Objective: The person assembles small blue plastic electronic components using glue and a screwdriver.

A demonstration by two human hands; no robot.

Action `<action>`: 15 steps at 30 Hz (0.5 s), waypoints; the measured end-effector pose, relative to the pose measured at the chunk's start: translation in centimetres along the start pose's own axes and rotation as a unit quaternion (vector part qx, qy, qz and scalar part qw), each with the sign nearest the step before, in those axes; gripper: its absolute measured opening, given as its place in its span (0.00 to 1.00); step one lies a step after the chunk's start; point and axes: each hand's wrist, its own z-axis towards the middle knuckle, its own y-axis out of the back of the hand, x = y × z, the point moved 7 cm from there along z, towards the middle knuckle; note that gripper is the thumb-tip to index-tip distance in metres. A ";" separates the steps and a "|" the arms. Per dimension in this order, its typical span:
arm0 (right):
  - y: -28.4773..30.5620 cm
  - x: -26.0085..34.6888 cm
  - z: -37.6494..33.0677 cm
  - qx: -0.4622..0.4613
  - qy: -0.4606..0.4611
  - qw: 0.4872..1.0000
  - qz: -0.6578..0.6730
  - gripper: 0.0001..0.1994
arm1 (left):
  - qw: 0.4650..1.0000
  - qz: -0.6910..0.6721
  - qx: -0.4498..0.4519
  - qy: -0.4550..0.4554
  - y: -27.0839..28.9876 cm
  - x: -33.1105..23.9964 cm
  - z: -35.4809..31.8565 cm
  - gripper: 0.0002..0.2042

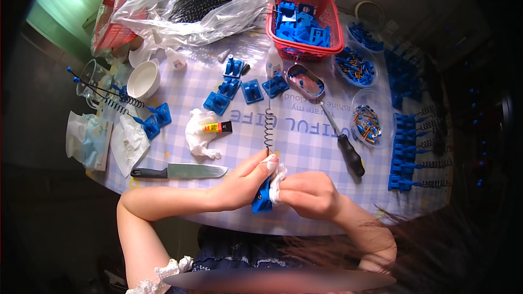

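Close to the table's near edge, my left hand (248, 180) is closed round a blue plastic part (262, 200) whose base pokes out below the fingers. From the top of that part a black coiled spring (268, 125) stretches away from me over the tablecloth. My right hand (310, 193) pinches a crumpled white tissue (278, 182) and presses it against the side of the blue part. Farther off to the left, a yellow and black glue tube (217, 127) lies on another white tissue (202, 144).
A knife (185, 171) lies left of my hands, and a screwdriver (346, 144) to the right. Several blue parts (252, 91) sit mid-table. A red basket (335, 27) of blue pieces stands behind, beside a plastic bag (158, 0). Tubs of screws (366, 125) and spring-fitted parts (403, 155) line the right.
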 end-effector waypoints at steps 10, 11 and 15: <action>-0.1 -0.2 0.1 -0.019 -0.045 0.998 0.027 0.09 | 1.000 0.009 0.021 -0.012 0.2 -0.6 -0.1 0.10; -0.1 0.2 0.2 -0.014 -0.005 1.000 0.023 0.08 | 0.999 0.027 0.027 -0.004 0.1 -0.5 0.0 0.10; 0.0 0.3 0.3 -0.003 -0.006 1.000 0.018 0.08 | 1.000 0.014 0.014 -0.005 0.0 -0.4 0.0 0.10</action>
